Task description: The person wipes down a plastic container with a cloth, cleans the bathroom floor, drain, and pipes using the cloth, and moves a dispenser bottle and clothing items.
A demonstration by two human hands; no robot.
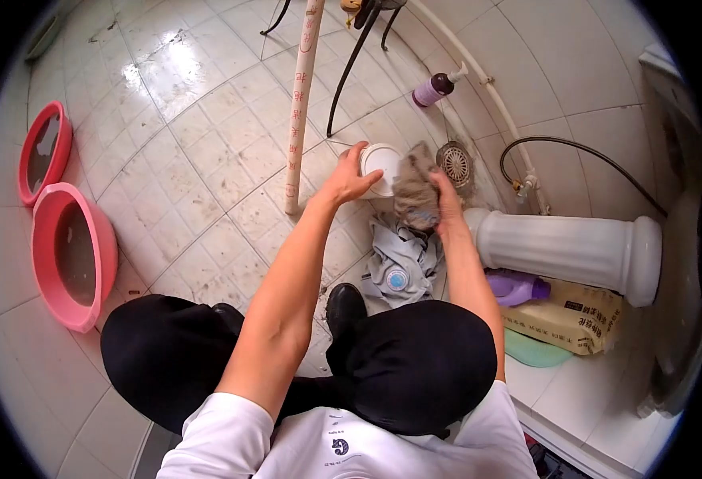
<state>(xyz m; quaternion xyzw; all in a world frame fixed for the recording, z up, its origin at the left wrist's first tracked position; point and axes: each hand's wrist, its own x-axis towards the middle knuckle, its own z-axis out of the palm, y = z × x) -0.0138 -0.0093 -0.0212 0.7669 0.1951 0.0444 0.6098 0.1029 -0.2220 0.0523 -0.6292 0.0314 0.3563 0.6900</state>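
My left hand [351, 177] grips the side of a white round tub [383, 164], its flat pale top facing up, fingers behind it and thumb over the rim. My right hand [448, 204] is closed around a dirty grey-brown rag [416, 185], bunched up and close against the tub's right side. Whether the rag touches the tub I cannot tell. Below the rag, a crumpled light grey cloth [395, 259] with a round blue-and-white patch lies on the floor.
A floor drain [454, 166] and a purple pump bottle [434, 89] are beyond my right hand. A white pole [297, 128] rises at left of my hands. Two pink basins [103, 239] of murky water stand far left. At right are a white pedestal [567, 247] and a purple bottle [515, 288].
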